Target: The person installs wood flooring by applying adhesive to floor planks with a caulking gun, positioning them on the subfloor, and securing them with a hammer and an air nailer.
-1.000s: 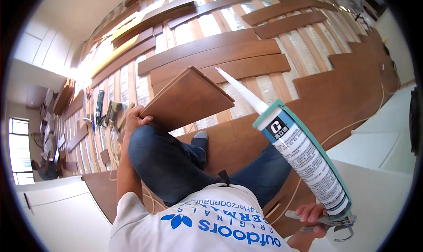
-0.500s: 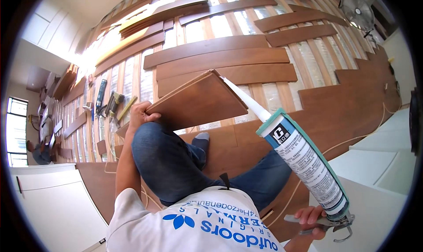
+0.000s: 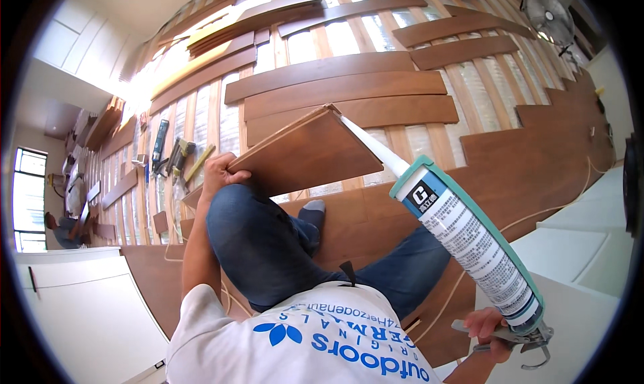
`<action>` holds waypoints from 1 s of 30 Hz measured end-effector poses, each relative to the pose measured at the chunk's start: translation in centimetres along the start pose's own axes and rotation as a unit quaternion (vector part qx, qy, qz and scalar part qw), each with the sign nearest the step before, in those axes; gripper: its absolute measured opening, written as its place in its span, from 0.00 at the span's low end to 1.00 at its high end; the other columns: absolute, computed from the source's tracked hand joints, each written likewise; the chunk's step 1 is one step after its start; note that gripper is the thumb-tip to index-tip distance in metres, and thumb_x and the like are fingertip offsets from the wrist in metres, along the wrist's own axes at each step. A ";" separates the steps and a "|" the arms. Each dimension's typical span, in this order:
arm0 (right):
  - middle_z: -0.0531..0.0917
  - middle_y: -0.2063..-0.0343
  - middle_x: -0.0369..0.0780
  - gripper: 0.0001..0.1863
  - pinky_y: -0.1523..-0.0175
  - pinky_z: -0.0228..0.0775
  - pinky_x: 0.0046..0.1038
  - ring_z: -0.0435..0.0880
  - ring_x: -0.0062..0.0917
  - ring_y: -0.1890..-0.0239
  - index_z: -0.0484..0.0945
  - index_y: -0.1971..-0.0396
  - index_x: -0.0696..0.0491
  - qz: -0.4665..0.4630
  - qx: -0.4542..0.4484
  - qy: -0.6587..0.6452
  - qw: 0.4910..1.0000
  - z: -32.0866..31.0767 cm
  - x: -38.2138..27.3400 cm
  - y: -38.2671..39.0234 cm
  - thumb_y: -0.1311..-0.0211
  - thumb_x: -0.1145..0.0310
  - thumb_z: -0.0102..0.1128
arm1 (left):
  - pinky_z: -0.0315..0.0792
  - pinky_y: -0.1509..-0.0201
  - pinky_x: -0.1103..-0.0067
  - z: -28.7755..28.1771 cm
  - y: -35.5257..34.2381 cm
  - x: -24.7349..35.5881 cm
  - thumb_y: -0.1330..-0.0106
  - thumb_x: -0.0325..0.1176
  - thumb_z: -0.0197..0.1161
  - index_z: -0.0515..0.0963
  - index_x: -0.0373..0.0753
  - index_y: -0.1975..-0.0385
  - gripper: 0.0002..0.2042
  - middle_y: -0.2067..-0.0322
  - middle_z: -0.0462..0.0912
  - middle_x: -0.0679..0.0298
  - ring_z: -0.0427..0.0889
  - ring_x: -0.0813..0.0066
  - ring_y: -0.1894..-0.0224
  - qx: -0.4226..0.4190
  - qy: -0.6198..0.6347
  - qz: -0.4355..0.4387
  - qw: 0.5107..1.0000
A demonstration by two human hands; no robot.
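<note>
My left hand (image 3: 225,174) grips the left end of a brown wooden floorboard (image 3: 310,157), tilted up in front of my left knee. In my right hand (image 3: 488,332) is the handle of a caulking gun (image 3: 534,336), fingers wrapped round its trigger. A blue and white sealant tube (image 3: 469,250) lies in the gun's green cradle. Its long white nozzle (image 3: 376,149) points up and left, with the tip at the board's upper right edge. Whether the tip touches the wood I cannot tell.
Loose floorboards (image 3: 345,92) lie across wooden battens ahead. Laid flooring (image 3: 537,142) spreads to the right, crossed by a pale cable (image 3: 560,209). Tools (image 3: 180,157) and another sealant tube (image 3: 159,139) lie to the left. A fan (image 3: 547,12) stands far right; another person (image 3: 67,228) is far left.
The whole view has shifted slightly, so everything sits a little farther right. Both hands keep their grips, and the nozzle tip stays by the board's upper edge.
</note>
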State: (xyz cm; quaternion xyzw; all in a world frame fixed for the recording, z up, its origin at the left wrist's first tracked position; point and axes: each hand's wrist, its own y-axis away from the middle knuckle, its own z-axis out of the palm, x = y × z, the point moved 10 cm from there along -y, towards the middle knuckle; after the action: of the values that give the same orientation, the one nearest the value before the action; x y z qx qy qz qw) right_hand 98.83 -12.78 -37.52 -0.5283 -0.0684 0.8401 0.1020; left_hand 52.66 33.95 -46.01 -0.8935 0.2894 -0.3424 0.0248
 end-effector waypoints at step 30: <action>0.81 0.68 0.45 0.21 0.59 0.77 0.38 0.82 0.34 0.68 0.76 0.61 0.56 0.082 0.233 0.139 0.959 2.2 -2.0 4.7 0.47 0.56 0.70 | 0.64 0.73 0.72 -0.5 0.9 -0.6 0.46 0.58 0.81 0.73 0.32 0.80 0.32 0.83 0.67 0.61 0.67 0.72 0.78 0.052 -0.007 -0.010 0.999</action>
State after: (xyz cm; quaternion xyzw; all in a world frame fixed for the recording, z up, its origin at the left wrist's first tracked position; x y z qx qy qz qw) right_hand 97.21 -17.80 -35.90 -0.6050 0.1876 0.7567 0.1619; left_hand 51.53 33.60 -46.23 -0.8964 0.2616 -0.3509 0.0700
